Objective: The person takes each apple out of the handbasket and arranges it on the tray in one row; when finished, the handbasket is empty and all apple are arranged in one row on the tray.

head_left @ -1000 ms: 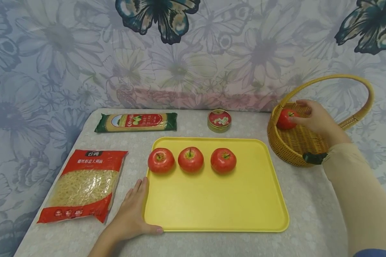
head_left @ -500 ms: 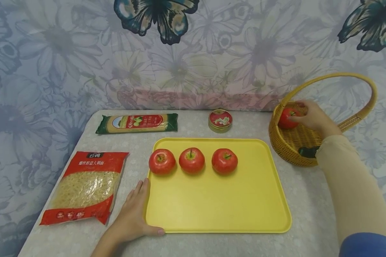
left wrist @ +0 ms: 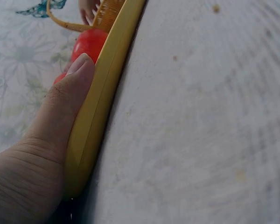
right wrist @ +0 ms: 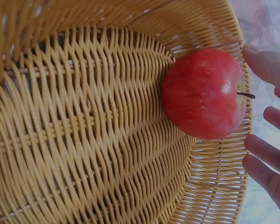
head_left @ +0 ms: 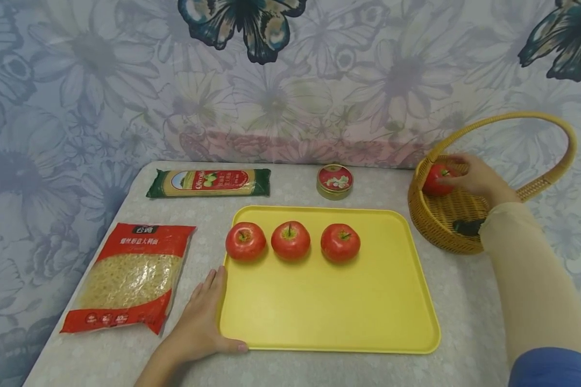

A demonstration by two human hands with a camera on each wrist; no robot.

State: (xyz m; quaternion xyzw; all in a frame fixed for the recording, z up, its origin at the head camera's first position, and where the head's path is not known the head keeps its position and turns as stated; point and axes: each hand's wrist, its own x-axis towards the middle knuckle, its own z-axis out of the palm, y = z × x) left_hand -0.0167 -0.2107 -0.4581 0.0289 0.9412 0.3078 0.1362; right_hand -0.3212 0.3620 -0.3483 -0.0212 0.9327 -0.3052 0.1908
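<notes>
My right hand (head_left: 481, 178) reaches into a wicker basket (head_left: 428, 228), beside a red apple (head_left: 437, 180) at its far left wall. In the right wrist view, the apple (right wrist: 203, 95) rests against the woven wall, and the parted fingers (right wrist: 266, 151) and thumb stand just off it, holding nothing. My left hand (head_left: 198, 322) lies against the yellow tray (head_left: 329, 317) at its near left corner, fingers along the left edge. Its thumb (left wrist: 67, 98) stretches along the tray's near edge. Three red apples, the left one (head_left: 246, 242) included, sit in a row across the tray's far half.
A red bag of pasta (head_left: 128, 279) lies to the left of the tray. Behind the tray are a long green-ended pasta packet (head_left: 210, 183) and a round red-lidded tin (head_left: 335, 181). The basket's tall handle (head_left: 508, 116) arches above the right hand. Flowered wall covering backs the table.
The right forearm has shifted left and farther into view, showing more of the blue sleeve. The right hand stays beside the basket's apple. Left hand and tray apples look unchanged.
</notes>
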